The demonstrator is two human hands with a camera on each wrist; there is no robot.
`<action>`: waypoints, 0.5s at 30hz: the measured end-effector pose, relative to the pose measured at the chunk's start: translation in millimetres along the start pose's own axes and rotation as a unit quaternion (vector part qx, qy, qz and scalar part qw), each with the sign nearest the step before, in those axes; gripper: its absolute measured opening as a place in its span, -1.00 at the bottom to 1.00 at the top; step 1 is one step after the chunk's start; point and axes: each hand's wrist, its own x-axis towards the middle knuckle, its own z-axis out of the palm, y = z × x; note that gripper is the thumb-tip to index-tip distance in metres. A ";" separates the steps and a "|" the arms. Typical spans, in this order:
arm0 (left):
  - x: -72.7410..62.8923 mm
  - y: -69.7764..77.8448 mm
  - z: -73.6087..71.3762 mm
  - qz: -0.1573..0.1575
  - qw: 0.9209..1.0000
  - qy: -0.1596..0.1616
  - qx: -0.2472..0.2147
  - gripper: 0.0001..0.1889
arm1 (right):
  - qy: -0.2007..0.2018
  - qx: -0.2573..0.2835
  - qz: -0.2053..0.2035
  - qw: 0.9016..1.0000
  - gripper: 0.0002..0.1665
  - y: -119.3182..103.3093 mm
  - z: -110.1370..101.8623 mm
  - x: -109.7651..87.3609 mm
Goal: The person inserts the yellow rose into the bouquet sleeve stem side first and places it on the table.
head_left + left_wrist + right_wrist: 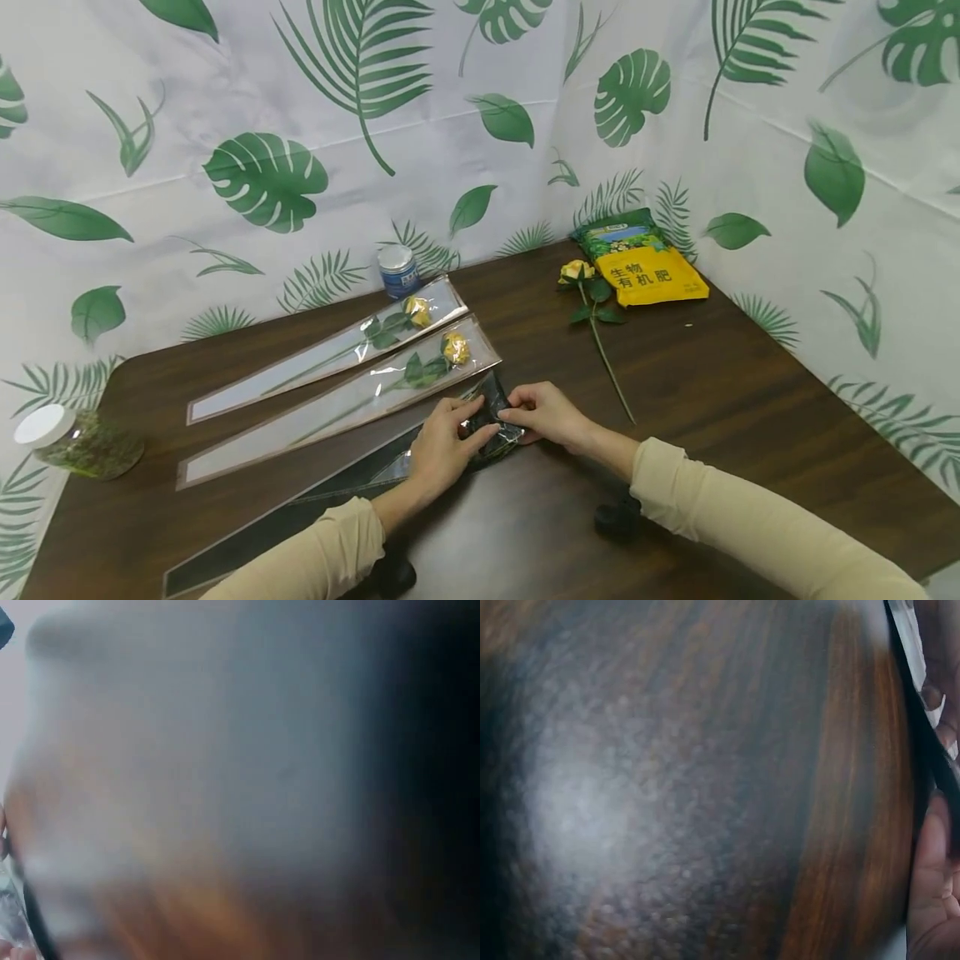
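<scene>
A long, tapering black flower sleeve (300, 510) with a clear film front lies slantwise on the table, its wide end under both hands. My left hand (438, 446) grips that end, thumb and fingers around the crumpled film. At the sleeve's top corner, my right hand (551, 417) pinches the edge between thumb and forefinger. What lies inside the wide end is mostly hidden by the fingers. The left wrist view is largely blurred, with only bits of fingers and film at its left edge. Fingers (932, 881) and a dark sleeve edge show at the right of the right wrist view.
Beyond the hands lie two white sleeves (225, 462), each holding a yellow rose. A loose yellow rose (576, 272) lies to the right, beside a yellow and green fertilizer bag (652, 277). A blue tin (399, 271) stands at the back, and a white-lidded jar (90, 450) lies tilted at left.
</scene>
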 end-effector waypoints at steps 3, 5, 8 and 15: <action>-2.0 1.7 1.6 -0.015 1.000 0.012 -0.008 -0.61 | 0.000 0.004 -0.006 1.000 -0.82 0.6 1.3 0.4; -3.3 1.0 0.3 -0.019 0.999 0.025 -0.016 -0.67 | -0.003 0.006 -0.010 1.000 -0.82 -0.1 4.0 1.6; -3.5 0.4 -1.2 -0.027 0.998 0.042 -0.030 -0.69 | -0.003 0.006 -0.023 1.000 -0.82 -0.7 6.6 3.1; -1.0 2.8 6.1 -0.040 0.996 0.053 -0.066 -0.72 | 0.017 0.012 -0.033 0.999 -0.84 1.6 4.1 -0.5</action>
